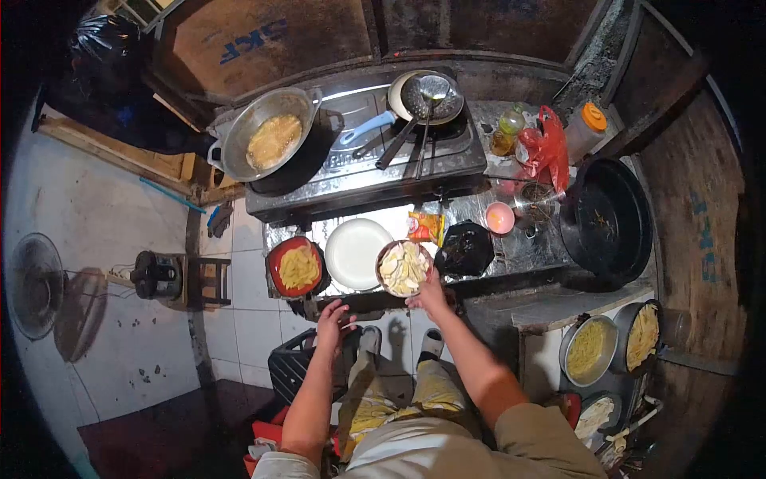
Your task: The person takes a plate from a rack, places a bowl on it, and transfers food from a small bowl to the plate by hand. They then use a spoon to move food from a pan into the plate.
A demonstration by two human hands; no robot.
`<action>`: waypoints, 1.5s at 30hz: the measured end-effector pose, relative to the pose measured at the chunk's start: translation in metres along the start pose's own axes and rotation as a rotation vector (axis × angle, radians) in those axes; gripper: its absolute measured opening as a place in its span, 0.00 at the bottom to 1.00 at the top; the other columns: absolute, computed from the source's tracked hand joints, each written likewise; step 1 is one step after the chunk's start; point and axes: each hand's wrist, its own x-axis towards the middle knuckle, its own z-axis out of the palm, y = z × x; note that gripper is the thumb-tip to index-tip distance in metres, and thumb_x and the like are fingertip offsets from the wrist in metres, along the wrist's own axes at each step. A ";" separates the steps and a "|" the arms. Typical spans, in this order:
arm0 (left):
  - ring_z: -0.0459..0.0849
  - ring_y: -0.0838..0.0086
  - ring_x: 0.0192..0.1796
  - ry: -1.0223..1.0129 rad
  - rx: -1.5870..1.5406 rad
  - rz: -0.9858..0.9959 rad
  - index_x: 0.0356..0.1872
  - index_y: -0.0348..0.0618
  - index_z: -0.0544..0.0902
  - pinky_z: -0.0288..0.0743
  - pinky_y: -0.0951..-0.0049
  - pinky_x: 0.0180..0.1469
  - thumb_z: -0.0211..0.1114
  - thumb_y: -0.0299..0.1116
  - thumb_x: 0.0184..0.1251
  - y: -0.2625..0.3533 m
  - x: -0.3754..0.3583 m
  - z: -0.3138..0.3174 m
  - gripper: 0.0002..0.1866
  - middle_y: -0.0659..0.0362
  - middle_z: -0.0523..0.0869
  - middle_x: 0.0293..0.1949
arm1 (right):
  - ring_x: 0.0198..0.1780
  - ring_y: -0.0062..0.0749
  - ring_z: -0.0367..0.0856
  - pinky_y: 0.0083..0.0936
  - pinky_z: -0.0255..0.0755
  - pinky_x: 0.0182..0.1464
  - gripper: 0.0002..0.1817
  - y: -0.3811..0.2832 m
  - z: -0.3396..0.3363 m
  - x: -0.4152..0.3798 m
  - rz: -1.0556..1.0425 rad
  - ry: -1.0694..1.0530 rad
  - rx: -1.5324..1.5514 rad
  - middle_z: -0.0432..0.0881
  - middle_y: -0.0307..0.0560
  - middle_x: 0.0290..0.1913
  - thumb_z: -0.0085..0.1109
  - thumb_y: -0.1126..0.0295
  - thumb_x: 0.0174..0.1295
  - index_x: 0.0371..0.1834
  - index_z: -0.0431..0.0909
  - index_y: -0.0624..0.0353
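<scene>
Silvery, shiny sheeting covers the low counter (391,217) across the middle of the frame, with a metal stove (339,172) raised along its far side. Pale floor tiles (247,275) show below and to the left, brown boards (319,48) stand across the top, and a stained, light wall (72,184) fills the left side. On the stove's upper left sits a deep pot (231,144) of bubbling, yellowish-brown liquid.

Near the centre, at the counter's near edge, the right hand (429,298) grips the lower right rim of a round bowl (378,275) full of pale slices (404,267). The bowl's mouth faces up towards the camera; being round, it has no long axis, and the slices lie at mixed angles. A white plate (357,254) is just beside it on the left, a bright packet (425,227) just above. The left hand (332,321), lower left of the plate, is open, fingers loosely spread.
</scene>
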 end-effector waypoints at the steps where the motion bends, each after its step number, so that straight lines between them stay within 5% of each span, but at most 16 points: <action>1: 0.84 0.64 0.40 0.013 0.024 -0.025 0.65 0.43 0.67 0.82 0.66 0.37 0.59 0.29 0.68 -0.003 0.010 -0.003 0.24 0.55 0.77 0.52 | 0.20 0.34 0.81 0.26 0.76 0.17 0.36 -0.001 0.004 -0.005 0.001 0.013 0.001 0.78 0.56 0.53 0.35 0.81 0.63 0.76 0.45 0.42; 6: 0.84 0.66 0.34 0.045 0.008 -0.148 0.64 0.38 0.67 0.82 0.67 0.31 0.59 0.27 0.68 -0.020 0.084 -0.020 0.23 0.52 0.78 0.46 | 0.23 0.35 0.81 0.27 0.77 0.19 0.36 0.003 0.016 -0.014 -0.059 0.047 0.071 0.73 0.55 0.60 0.35 0.79 0.66 0.77 0.44 0.41; 9: 0.82 0.68 0.28 0.006 0.072 -0.169 0.52 0.34 0.70 0.80 0.68 0.26 0.60 0.29 0.66 -0.029 0.134 -0.018 0.16 0.53 0.80 0.36 | 0.21 0.33 0.81 0.26 0.78 0.18 0.38 -0.001 0.018 -0.023 -0.152 0.080 0.163 0.75 0.57 0.61 0.37 0.79 0.62 0.77 0.45 0.41; 10: 0.82 0.69 0.26 -0.002 0.080 -0.201 0.49 0.33 0.70 0.80 0.68 0.26 0.60 0.29 0.66 -0.031 0.149 -0.017 0.15 0.54 0.80 0.34 | 0.21 0.33 0.81 0.26 0.79 0.19 0.34 0.010 0.014 -0.018 -0.263 0.108 0.135 0.78 0.55 0.56 0.44 0.70 0.68 0.77 0.46 0.44; 12: 0.83 0.67 0.24 0.108 0.180 -0.112 0.46 0.29 0.70 0.82 0.68 0.26 0.60 0.27 0.64 -0.030 0.160 -0.010 0.14 0.50 0.82 0.34 | 0.26 0.31 0.83 0.26 0.80 0.20 0.33 0.021 0.001 -0.019 -0.165 0.183 0.138 0.80 0.52 0.52 0.48 0.58 0.71 0.76 0.47 0.47; 15: 0.86 0.63 0.34 0.031 0.151 -0.088 0.49 0.30 0.71 0.84 0.66 0.32 0.56 0.23 0.66 -0.039 0.179 -0.014 0.12 0.47 0.83 0.41 | 0.32 0.28 0.84 0.24 0.79 0.20 0.33 0.045 -0.013 -0.010 -0.181 0.214 0.141 0.81 0.49 0.50 0.44 0.49 0.73 0.76 0.49 0.48; 20: 0.86 0.59 0.45 -0.128 -0.087 -0.221 0.54 0.28 0.69 0.86 0.64 0.43 0.52 0.18 0.66 0.004 0.118 -0.001 0.16 0.45 0.80 0.50 | 0.46 0.31 0.83 0.29 0.82 0.37 0.31 0.076 0.002 -0.020 -0.446 0.274 0.077 0.77 0.46 0.57 0.44 0.47 0.74 0.75 0.53 0.48; 24: 0.86 0.61 0.42 -0.173 -0.063 -0.154 0.56 0.30 0.68 0.87 0.66 0.43 0.54 0.20 0.69 0.014 0.084 -0.016 0.16 0.46 0.80 0.48 | 0.63 0.38 0.73 0.43 0.77 0.53 0.32 0.098 0.018 -0.007 -0.641 0.269 0.324 0.66 0.46 0.69 0.44 0.48 0.74 0.77 0.50 0.46; 27: 0.86 0.64 0.42 -0.186 -0.049 -0.147 0.56 0.31 0.68 0.87 0.67 0.43 0.55 0.21 0.70 0.044 0.043 -0.031 0.16 0.47 0.80 0.49 | 0.73 0.42 0.60 0.50 0.68 0.64 0.31 0.100 0.041 -0.002 -0.444 0.278 -0.028 0.58 0.47 0.75 0.41 0.53 0.76 0.79 0.47 0.42; 29: 0.86 0.64 0.44 -0.206 -0.091 -0.119 0.57 0.32 0.68 0.86 0.67 0.44 0.55 0.22 0.70 0.062 0.022 -0.045 0.16 0.48 0.80 0.50 | 0.69 0.43 0.67 0.48 0.74 0.58 0.29 0.119 0.047 0.028 -0.696 0.225 -0.192 0.61 0.46 0.73 0.39 0.56 0.77 0.79 0.46 0.38; 33: 0.82 0.60 0.55 -0.165 -0.065 -0.008 0.62 0.37 0.67 0.83 0.63 0.50 0.57 0.23 0.67 0.085 -0.004 -0.104 0.22 0.49 0.78 0.57 | 0.45 0.36 0.85 0.30 0.81 0.30 0.37 0.070 0.099 0.036 -0.160 0.137 0.246 0.72 0.47 0.64 0.38 0.76 0.70 0.79 0.41 0.29; 34: 0.85 0.63 0.49 -0.143 -0.054 0.046 0.62 0.36 0.66 0.85 0.64 0.45 0.55 0.22 0.68 0.088 -0.007 -0.118 0.21 0.50 0.79 0.54 | 0.46 0.39 0.85 0.31 0.81 0.31 0.40 0.074 0.108 0.049 -0.190 0.180 0.244 0.71 0.51 0.63 0.39 0.79 0.68 0.79 0.41 0.28; 39: 0.83 0.63 0.50 -0.146 0.061 0.119 0.62 0.37 0.68 0.81 0.66 0.42 0.58 0.21 0.65 0.091 -0.023 -0.174 0.23 0.50 0.79 0.55 | 0.48 0.46 0.85 0.33 0.81 0.38 0.44 0.072 0.129 0.052 -0.031 0.192 0.515 0.70 0.57 0.64 0.50 0.76 0.67 0.79 0.35 0.36; 42: 0.83 0.65 0.45 -0.176 0.121 0.073 0.61 0.36 0.68 0.78 0.68 0.38 0.58 0.21 0.64 0.075 -0.038 -0.163 0.23 0.51 0.80 0.52 | 0.50 0.44 0.84 0.35 0.80 0.45 0.39 0.098 0.111 0.023 0.058 0.241 0.393 0.74 0.56 0.62 0.53 0.73 0.68 0.79 0.46 0.45; 44: 0.83 0.66 0.42 -0.324 0.187 0.018 0.59 0.36 0.69 0.79 0.66 0.37 0.59 0.21 0.63 0.067 -0.050 -0.144 0.22 0.52 0.81 0.48 | 0.39 0.36 0.85 0.36 0.80 0.40 0.28 0.165 0.079 0.009 -0.265 0.355 -0.278 0.78 0.54 0.54 0.53 0.69 0.68 0.72 0.61 0.52; 45: 0.84 0.66 0.41 -0.375 0.249 -0.008 0.59 0.36 0.69 0.80 0.66 0.37 0.60 0.21 0.63 0.059 -0.057 -0.126 0.22 0.52 0.82 0.48 | 0.37 0.35 0.84 0.35 0.79 0.39 0.23 0.205 0.059 -0.003 -0.140 0.350 0.241 0.81 0.52 0.48 0.53 0.68 0.68 0.67 0.67 0.53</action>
